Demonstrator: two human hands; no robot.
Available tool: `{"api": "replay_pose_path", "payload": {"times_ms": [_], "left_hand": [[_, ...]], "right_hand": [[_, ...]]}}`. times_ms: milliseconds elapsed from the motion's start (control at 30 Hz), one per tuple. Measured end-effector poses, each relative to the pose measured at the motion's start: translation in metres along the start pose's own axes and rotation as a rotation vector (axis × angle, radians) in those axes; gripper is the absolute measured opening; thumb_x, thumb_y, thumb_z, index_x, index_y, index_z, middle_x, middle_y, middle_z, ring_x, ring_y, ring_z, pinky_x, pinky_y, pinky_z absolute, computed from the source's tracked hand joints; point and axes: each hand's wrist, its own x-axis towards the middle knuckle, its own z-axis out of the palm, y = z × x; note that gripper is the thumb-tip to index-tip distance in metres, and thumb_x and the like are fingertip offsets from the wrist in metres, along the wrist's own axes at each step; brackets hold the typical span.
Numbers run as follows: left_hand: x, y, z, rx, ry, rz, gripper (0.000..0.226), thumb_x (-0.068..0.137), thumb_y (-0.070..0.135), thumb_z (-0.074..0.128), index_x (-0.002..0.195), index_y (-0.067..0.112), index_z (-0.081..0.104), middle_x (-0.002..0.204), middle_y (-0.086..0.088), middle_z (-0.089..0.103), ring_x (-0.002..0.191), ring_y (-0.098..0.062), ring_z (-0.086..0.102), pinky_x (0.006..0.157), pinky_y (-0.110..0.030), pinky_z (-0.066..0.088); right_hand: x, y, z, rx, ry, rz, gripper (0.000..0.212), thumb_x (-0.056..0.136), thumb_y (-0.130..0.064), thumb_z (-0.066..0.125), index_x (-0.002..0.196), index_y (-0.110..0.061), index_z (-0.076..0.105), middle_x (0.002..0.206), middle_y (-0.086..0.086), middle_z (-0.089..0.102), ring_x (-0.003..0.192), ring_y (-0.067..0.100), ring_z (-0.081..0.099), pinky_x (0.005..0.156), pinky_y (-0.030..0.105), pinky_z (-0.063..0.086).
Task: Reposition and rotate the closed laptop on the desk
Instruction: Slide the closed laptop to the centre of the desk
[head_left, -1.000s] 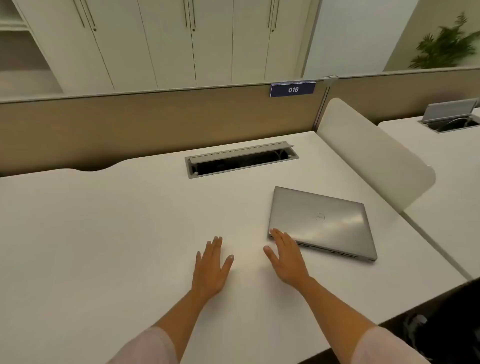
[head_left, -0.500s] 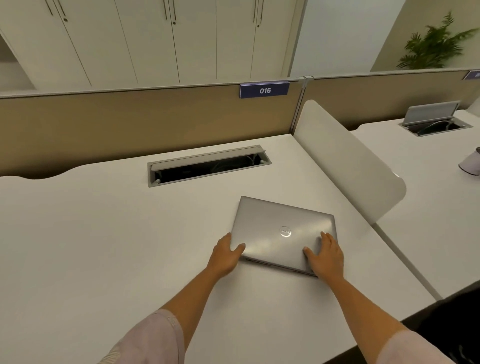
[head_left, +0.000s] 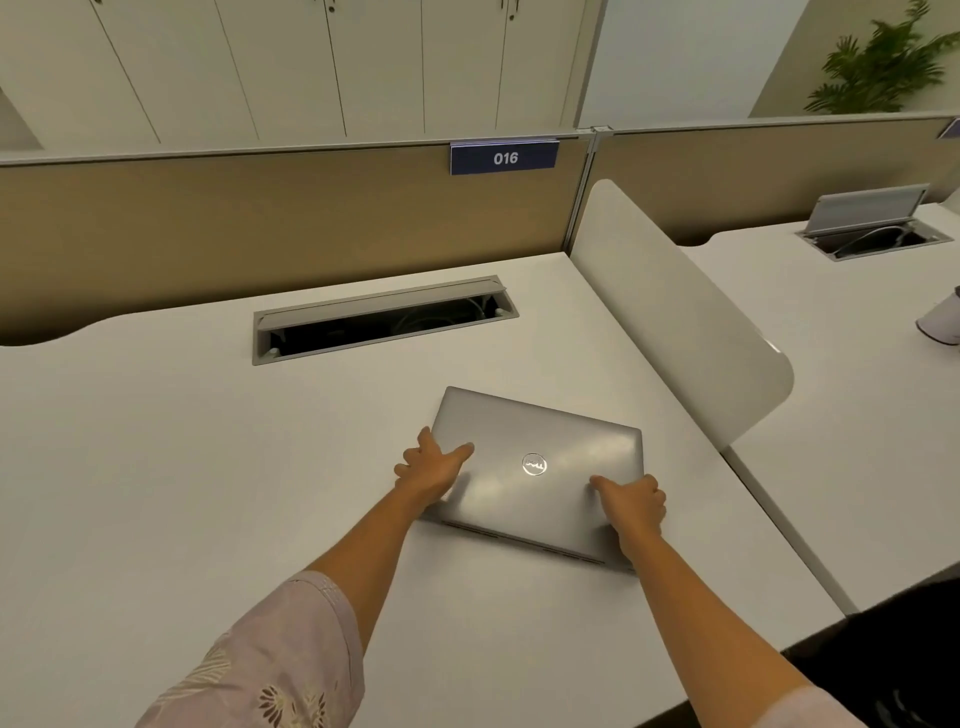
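Note:
A closed silver laptop (head_left: 540, 441) with a round logo on its lid lies on the white desk (head_left: 156, 467), right of the middle and turned slightly clockwise. My left hand (head_left: 434, 470) grips its left edge, thumb on the lid. My right hand (head_left: 631, 501) grips its near right corner, thumb on top and fingers curled around the side. The near edge looks slightly raised off the desk, with vent slots showing underneath.
An open cable tray (head_left: 382, 319) is sunk into the desk behind the laptop. A white curved divider (head_left: 675, 312) stands close to the laptop's right. A beige partition (head_left: 260, 223) with a "016" sign (head_left: 504, 157) closes the back. A neighbouring desk (head_left: 857, 364) lies right.
Both hands moved from flat on the desk onto the laptop and took hold of its left edge and near right corner. The laptop's near edge has tipped up slightly.

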Motion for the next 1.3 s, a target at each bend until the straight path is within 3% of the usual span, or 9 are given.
{"api": "replay_pose_path", "payload": {"times_ms": [233,533,700,800,867,967,1133,1200,1300], "left_hand": [[-0.006,-0.016,-0.015,-0.137,-0.079,-0.142,0.094,0.081,0.071,0.047,0.153,0.021,0.012,0.16,-0.012,0.009,0.145,-0.036,0.017,0.114,-0.057,0.022],[-0.024,-0.079,-0.061,-0.177,0.084,-0.276,0.111,0.071,0.085,0.043,0.151,0.015,0.011,0.154,-0.016,0.018,0.14,-0.035,0.024,0.112,-0.053,0.025],[-0.046,-0.124,-0.097,-0.259,0.196,-0.373,0.107,0.073,0.085,0.039,0.148,0.013,0.016,0.121,-0.017,0.036,0.1,-0.028,0.04,0.098,-0.044,0.034],[-0.059,-0.149,-0.116,-0.287,0.255,-0.398,0.072,0.075,0.083,0.039,0.116,0.026,0.026,0.073,-0.004,0.019,0.06,-0.016,0.021,0.07,-0.035,0.031],[-0.069,-0.16,-0.128,-0.311,0.279,-0.414,0.064,0.076,0.082,0.039,0.088,0.022,0.021,0.069,0.001,0.008,0.057,-0.013,0.013,0.052,-0.031,0.019],[-0.078,-0.177,-0.142,-0.362,0.32,-0.441,0.069,0.076,0.082,0.04,0.066,0.025,0.002,0.068,0.0,0.007,0.056,-0.012,0.011,0.05,-0.029,0.013],[-0.08,-0.217,-0.161,-0.426,0.339,-0.503,0.076,0.071,0.085,0.04,0.117,0.027,0.025,0.085,-0.012,0.032,0.067,-0.022,0.028,0.066,-0.034,0.037],[-0.08,-0.226,-0.166,-0.453,0.319,-0.502,0.106,0.072,0.085,0.041,0.15,0.02,0.01,0.126,-0.019,0.035,0.102,-0.032,0.039,0.101,-0.045,0.037],[-0.081,-0.23,-0.17,-0.472,0.282,-0.486,0.119,0.069,0.086,0.042,0.153,0.018,-0.009,0.156,-0.016,0.011,0.142,-0.035,0.022,0.115,-0.05,0.021]], "right_hand": [[-0.004,-0.016,0.009,-0.042,0.003,0.065,0.087,0.068,-0.044,0.078,0.133,-0.003,0.036,0.138,0.02,0.036,0.127,0.035,0.034,0.102,0.051,0.039],[-0.052,-0.047,0.062,0.019,-0.121,-0.066,0.082,0.07,-0.038,0.078,0.133,-0.004,0.039,0.139,0.018,0.037,0.128,0.035,0.033,0.1,0.048,0.038],[-0.092,-0.068,0.104,-0.025,-0.23,-0.161,0.079,0.071,-0.039,0.074,0.133,-0.004,0.039,0.137,0.017,0.038,0.127,0.034,0.034,0.097,0.046,0.039],[-0.117,-0.079,0.129,-0.05,-0.295,-0.212,0.077,0.072,-0.04,0.073,0.133,-0.005,0.04,0.136,0.016,0.039,0.126,0.033,0.035,0.097,0.045,0.039],[-0.132,-0.086,0.144,-0.067,-0.333,-0.24,0.076,0.072,-0.039,0.072,0.132,-0.006,0.04,0.135,0.015,0.04,0.126,0.033,0.036,0.097,0.044,0.039],[-0.152,-0.094,0.164,-0.082,-0.389,-0.273,0.074,0.072,-0.038,0.071,0.131,-0.007,0.041,0.134,0.013,0.04,0.126,0.031,0.035,0.096,0.044,0.039],[-0.174,-0.103,0.185,-0.112,-0.461,-0.324,0.072,0.072,-0.038,0.07,0.131,-0.008,0.042,0.134,0.013,0.04,0.127,0.031,0.033,0.097,0.045,0.04],[-0.177,-0.103,0.188,-0.12,-0.471,-0.341,0.073,0.073,-0.037,0.07,0.134,-0.009,0.042,0.135,0.013,0.039,0.128,0.031,0.033,0.097,0.045,0.039],[-0.177,-0.103,0.189,-0.125,-0.458,-0.357,0.071,0.074,-0.037,0.069,0.134,-0.009,0.044,0.136,0.014,0.041,0.128,0.032,0.034,0.099,0.045,0.04]]}}
